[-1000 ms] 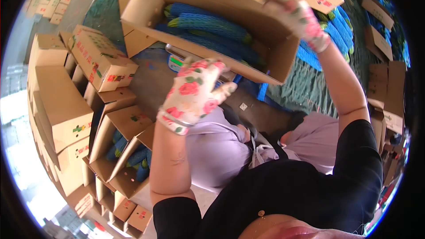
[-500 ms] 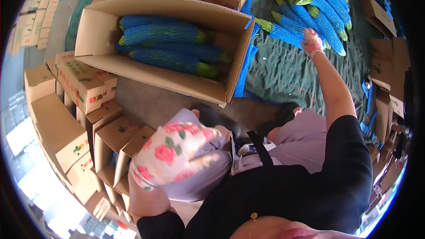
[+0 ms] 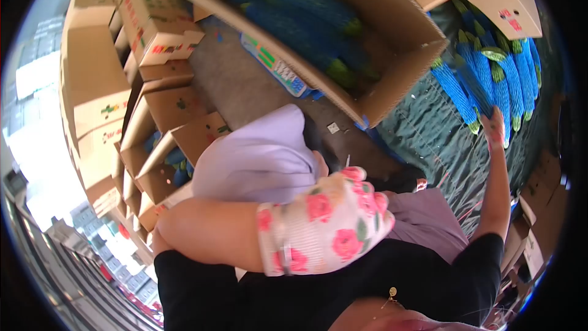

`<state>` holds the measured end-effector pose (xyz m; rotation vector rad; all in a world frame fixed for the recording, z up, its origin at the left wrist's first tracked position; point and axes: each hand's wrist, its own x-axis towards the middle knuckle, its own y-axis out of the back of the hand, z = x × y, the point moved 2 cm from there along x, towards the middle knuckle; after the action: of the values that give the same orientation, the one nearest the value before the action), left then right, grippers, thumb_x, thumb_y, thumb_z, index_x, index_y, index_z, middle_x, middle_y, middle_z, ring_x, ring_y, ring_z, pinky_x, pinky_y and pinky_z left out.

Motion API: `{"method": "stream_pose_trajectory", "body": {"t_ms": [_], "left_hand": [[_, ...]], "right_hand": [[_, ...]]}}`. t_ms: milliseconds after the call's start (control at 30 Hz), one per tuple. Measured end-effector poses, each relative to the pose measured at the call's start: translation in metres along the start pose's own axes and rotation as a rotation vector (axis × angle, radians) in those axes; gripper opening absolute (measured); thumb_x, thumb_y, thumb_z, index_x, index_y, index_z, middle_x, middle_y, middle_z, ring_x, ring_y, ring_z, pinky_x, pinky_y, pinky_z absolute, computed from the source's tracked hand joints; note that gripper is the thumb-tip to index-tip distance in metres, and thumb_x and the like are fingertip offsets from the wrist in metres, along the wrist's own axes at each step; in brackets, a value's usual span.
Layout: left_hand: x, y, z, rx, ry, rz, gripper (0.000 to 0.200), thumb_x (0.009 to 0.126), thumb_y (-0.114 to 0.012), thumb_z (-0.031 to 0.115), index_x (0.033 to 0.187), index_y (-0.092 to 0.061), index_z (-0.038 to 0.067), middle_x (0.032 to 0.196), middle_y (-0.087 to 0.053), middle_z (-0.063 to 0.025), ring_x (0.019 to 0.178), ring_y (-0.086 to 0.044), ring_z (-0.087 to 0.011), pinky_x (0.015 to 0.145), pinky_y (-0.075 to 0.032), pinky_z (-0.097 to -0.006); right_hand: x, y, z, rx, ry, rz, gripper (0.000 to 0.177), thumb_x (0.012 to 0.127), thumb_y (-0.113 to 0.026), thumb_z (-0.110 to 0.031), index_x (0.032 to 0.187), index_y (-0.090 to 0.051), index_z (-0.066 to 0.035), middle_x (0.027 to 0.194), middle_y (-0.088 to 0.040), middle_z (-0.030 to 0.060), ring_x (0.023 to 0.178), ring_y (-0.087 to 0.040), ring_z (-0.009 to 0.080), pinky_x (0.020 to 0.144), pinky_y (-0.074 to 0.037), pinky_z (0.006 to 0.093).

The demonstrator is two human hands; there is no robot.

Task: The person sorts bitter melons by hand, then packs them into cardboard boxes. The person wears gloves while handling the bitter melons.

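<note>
My right hand [image 3: 495, 130], in a floral glove, is closed around the near end of a bitter melon in a blue foam net [image 3: 474, 89], which is blurred by motion. Beneath and beside it lie several more netted bitter melons [image 3: 499, 79] with pale green tips showing. In front of my body, my left hand [image 3: 337, 220] wears a white glove with pink roses. Its fingers are curled, and nothing shows in them; the palm is turned away. An open cardboard box [image 3: 404, 64] at the top holds several netted bitter melons [image 3: 300, 21].
Cardboard boxes [image 3: 101, 101] are stacked on the left, some open with blue-netted produce [image 3: 177, 162] inside. A dark green sheet [image 3: 422, 129] covers the ground on the right. An open box flap [image 3: 499, 0] overhangs the pile. A printed packet [image 3: 275, 64] lies beside the large box.
My view has turned, so the box sits higher and the pile further right. My right hand has taken hold of a netted bitter melon. My left hand has come across my lap.
</note>
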<state>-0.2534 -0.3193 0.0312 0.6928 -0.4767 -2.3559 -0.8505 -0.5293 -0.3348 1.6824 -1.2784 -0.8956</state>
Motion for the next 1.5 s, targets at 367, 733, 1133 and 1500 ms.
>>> {"method": "stream_pose_trajectory", "body": {"t_ms": [367,733,1133,1500], "left_hand": [[-0.104,-0.029,-0.029,0.387,0.333,0.326,0.025,0.073,-0.07,0.024,0.096,-0.07,0.013,0.084,-0.065,-0.0027,0.077,-0.062,-0.0184,0.066,-0.045,-0.034],[-0.049,-0.067,0.032,0.458,-0.223,0.079,0.025,0.069,-0.072,0.022,0.093,-0.072,0.017,0.083,-0.065,0.0008,0.076,-0.062,-0.0171,0.064,-0.042,-0.0344],[-0.042,-0.079,0.018,0.374,-0.111,0.126,0.018,0.082,-0.053,0.028,0.093,-0.054,0.013,0.083,-0.058,-0.0061,0.08,-0.059,-0.0241,0.09,-0.039,-0.0392],[-0.067,0.062,-0.05,0.43,-0.105,0.746,0.038,0.081,-0.062,0.007,0.119,-0.059,0.006,0.117,-0.061,-0.0147,0.112,-0.056,-0.0321,0.097,-0.045,-0.0392]], "right_hand": [[0.016,0.218,-0.406,1.007,0.096,-0.149,0.057,0.086,-0.056,-0.035,0.129,-0.049,0.002,0.113,-0.061,0.0124,0.094,-0.06,0.0172,0.084,-0.047,0.0282],[0.061,0.055,-0.606,0.682,0.16,-0.378,0.046,0.079,-0.06,-0.024,0.119,-0.054,-0.001,0.087,-0.059,0.0035,0.078,-0.054,0.0092,0.071,-0.043,0.0208],[0.04,0.081,-0.56,0.991,0.204,-0.155,0.044,0.082,-0.059,-0.016,0.122,-0.05,0.003,0.085,-0.061,0.0059,0.073,-0.056,0.0103,0.069,-0.045,0.0207],[-0.034,0.119,-0.318,0.964,-0.231,0.037,0.02,0.085,-0.051,-0.021,0.09,-0.057,-0.003,0.074,-0.055,0.0062,0.062,-0.051,0.0133,0.063,-0.044,0.0247]]}}
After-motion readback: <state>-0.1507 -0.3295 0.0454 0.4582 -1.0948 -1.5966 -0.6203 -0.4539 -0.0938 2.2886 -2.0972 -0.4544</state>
